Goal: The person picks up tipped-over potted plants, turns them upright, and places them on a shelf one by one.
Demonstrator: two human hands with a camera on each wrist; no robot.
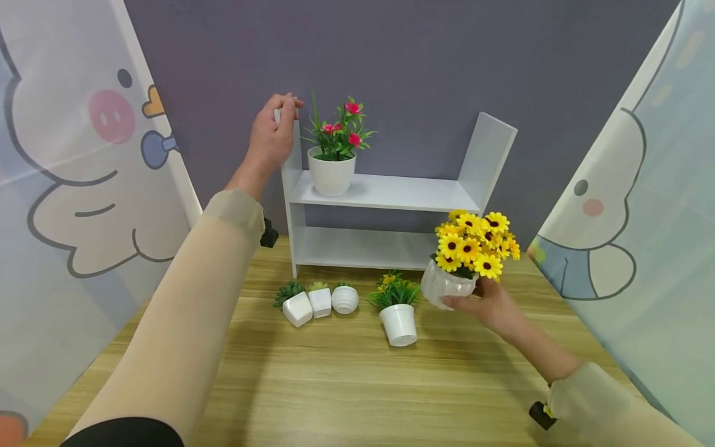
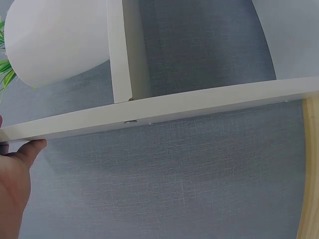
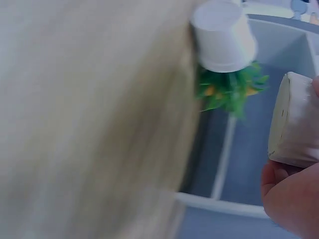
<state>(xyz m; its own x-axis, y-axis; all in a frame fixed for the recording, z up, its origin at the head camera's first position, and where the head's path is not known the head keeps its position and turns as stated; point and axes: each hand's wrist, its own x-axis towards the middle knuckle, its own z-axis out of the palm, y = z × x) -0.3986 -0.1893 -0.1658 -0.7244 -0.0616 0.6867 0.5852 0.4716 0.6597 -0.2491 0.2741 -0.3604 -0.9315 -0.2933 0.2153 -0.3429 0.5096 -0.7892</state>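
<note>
At the right of the head view, my right hand (image 1: 494, 310) grips a white ribbed pot of yellow sunflowers (image 1: 469, 248) and holds it tilted above the table, in front of the shelf's right end. The right wrist view shows the underside of this pot (image 3: 294, 119) with the fingers round it. My left hand (image 1: 272, 133) holds the top of the left side panel of a white two-tier shelf (image 1: 385, 189); its thumb (image 2: 32, 152) presses one face of the panel in the left wrist view. A white pot with pink flowers (image 1: 332, 171) stands on the upper tier beside that hand.
On the wooden table (image 1: 335, 385) a white pot with a yellow-flecked green plant (image 1: 399, 323) lies tipped before the shelf. Left of it lie small white succulent pots (image 1: 320, 303) in a row. Cartoon-printed cloths (image 1: 84, 155) flank both sides, and a grey wall stands behind.
</note>
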